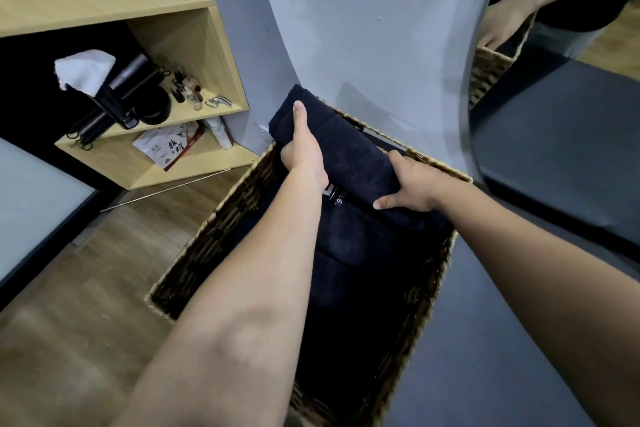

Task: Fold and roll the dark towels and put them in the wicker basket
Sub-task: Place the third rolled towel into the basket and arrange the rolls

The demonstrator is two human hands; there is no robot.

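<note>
Pillar tight behind basket

Left hand fingers wrap under the rolled dark towel, hidden; right hand fingers also tucked behind it. Towels deeper in the wicker basket merge into dark, count unclear; white lettering there partly covered, unreadable. Basket's near corner cut off at bottom edge. Second person's hand at top right: body cropped, fingers hidden behind the wall.
</note>
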